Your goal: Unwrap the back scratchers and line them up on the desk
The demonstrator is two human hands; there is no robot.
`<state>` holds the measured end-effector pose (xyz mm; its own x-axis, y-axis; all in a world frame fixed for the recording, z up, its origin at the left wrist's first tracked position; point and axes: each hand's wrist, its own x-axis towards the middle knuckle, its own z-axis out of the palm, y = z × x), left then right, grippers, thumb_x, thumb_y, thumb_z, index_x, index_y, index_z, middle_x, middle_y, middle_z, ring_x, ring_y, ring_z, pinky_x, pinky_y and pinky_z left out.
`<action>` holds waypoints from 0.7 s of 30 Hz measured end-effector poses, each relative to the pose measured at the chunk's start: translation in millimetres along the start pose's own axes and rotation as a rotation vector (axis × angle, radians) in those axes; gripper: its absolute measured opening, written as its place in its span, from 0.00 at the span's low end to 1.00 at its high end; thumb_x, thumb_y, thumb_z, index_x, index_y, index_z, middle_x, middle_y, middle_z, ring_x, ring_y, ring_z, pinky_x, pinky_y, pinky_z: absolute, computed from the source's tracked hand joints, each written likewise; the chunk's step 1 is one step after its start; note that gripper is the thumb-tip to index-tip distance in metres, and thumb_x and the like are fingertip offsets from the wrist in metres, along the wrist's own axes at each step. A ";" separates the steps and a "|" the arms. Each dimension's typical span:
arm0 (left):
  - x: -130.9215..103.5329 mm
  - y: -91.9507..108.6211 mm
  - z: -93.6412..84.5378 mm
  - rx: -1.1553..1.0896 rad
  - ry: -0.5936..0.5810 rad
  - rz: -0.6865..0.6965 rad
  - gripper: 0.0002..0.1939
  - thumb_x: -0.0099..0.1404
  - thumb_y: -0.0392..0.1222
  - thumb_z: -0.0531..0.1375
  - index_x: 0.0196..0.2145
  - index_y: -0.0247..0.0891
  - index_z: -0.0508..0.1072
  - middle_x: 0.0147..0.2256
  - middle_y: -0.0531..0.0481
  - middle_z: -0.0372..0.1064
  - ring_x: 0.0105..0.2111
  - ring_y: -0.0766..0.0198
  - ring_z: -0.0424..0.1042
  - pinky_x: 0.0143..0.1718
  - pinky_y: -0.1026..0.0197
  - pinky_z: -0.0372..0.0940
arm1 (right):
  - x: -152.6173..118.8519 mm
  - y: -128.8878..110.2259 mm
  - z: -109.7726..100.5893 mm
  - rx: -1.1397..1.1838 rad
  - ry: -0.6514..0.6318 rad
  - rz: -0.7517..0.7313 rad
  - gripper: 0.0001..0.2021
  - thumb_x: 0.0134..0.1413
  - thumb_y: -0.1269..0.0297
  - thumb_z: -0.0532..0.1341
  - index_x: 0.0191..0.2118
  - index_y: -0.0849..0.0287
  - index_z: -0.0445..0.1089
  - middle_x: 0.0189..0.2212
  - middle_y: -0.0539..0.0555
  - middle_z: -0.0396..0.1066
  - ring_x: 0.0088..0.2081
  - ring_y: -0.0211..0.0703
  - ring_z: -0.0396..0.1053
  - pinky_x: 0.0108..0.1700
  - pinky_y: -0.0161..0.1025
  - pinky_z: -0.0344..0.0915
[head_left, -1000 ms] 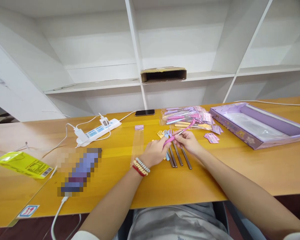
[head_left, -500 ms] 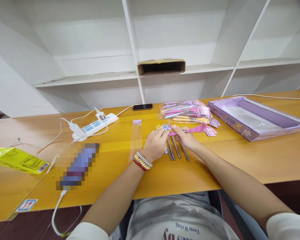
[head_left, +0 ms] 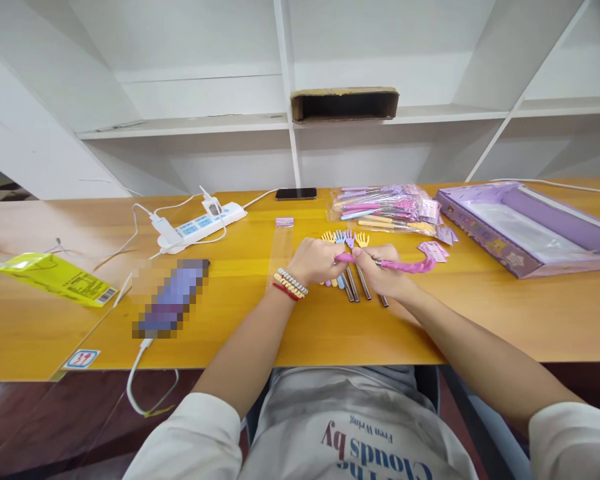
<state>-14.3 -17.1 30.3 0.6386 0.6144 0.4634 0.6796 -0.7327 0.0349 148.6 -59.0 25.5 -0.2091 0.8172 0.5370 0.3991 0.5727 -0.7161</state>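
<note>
Swung pink scratcher (head_left: 409, 267) nearly level since a second ago, grasped in left hand (head_left: 317, 260) and right hand (head_left: 387, 281); keep grips aligned.

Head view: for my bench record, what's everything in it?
Pink stick: 1, pink and silver, held centre
Hand-shaped heads: 4, mixed colours, centre
Metal rods: about 4, silver, centre
Wrapped items: several, mixed, back
Clear bag: 1, transparent, centre
Cards: several, pink, centre right
Purple box: 1, purple, right
Phone: 1, black, back
Pixelated object: 1, bluish, left
Power strip: 1, white, back left
Cables: several, white, left
Packet: 1, yellow, far left
Number label: 1, white, front left
Table: 1, yellow-brown, middle
Shelving: 1, white, background
Cardboard box: 1, brown, on shelving
Floor: 1, dark red, bottom
Wristbands: 3, grey, cream, red, left wrist
Shirt: 1, pale, bottom
Left hand: 1, bare, centre
Right hand: 1, bare, centre
</note>
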 end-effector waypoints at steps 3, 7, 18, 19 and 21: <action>-1.4 -1.7 0.1 -0.016 -0.015 0.005 0.16 0.61 0.47 0.50 0.21 0.38 0.67 0.19 0.50 0.67 0.21 0.66 0.64 0.23 0.64 0.51 | -0.2 0.4 -0.9 -0.010 -0.010 -0.007 0.22 0.58 0.59 0.51 0.16 0.59 0.46 0.14 0.45 0.42 0.18 0.29 0.42 0.21 0.34 0.42; -1.7 5.9 -3.2 -0.027 -0.062 -0.080 0.12 0.61 0.45 0.50 0.25 0.38 0.68 0.23 0.50 0.69 0.24 0.64 0.67 0.25 0.63 0.54 | 3.3 4.6 -1.8 0.076 -0.014 0.108 0.23 0.56 0.57 0.53 0.14 0.59 0.49 0.14 0.46 0.44 0.18 0.30 0.44 0.22 0.34 0.42; -2.3 52.1 7.9 0.036 -0.087 -0.261 0.12 0.64 0.42 0.48 0.40 0.35 0.67 0.29 0.44 0.71 0.30 0.55 0.72 0.33 0.55 0.62 | 12.1 -11.3 -4.1 0.936 0.278 0.234 0.23 0.46 0.54 0.60 0.17 0.58 0.44 0.13 0.44 0.42 0.16 0.32 0.48 0.23 0.36 0.54; -1.5 52.9 8.8 0.024 -0.102 -0.247 0.12 0.64 0.41 0.48 0.39 0.36 0.68 0.29 0.44 0.71 0.29 0.55 0.72 0.33 0.55 0.62 | 10.8 -14.4 -6.3 0.965 0.281 0.232 0.24 0.45 0.58 0.61 0.17 0.58 0.41 0.12 0.43 0.38 0.15 0.31 0.44 0.22 0.36 0.52; 0.3 53.6 9.1 -0.003 -0.125 -0.216 0.11 0.63 0.41 0.48 0.37 0.37 0.69 0.28 0.44 0.71 0.29 0.54 0.72 0.32 0.54 0.62 | 7.9 -21.1 -11.0 0.986 0.276 0.212 0.25 0.44 0.63 0.61 0.18 0.58 0.38 0.12 0.42 0.33 0.13 0.29 0.37 0.19 0.35 0.47</action>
<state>25.7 -53.5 24.3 0.5186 0.7880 0.3317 0.8043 -0.5813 0.1236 148.4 -65.3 49.8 0.0408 0.9350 0.3522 -0.5279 0.3195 -0.7869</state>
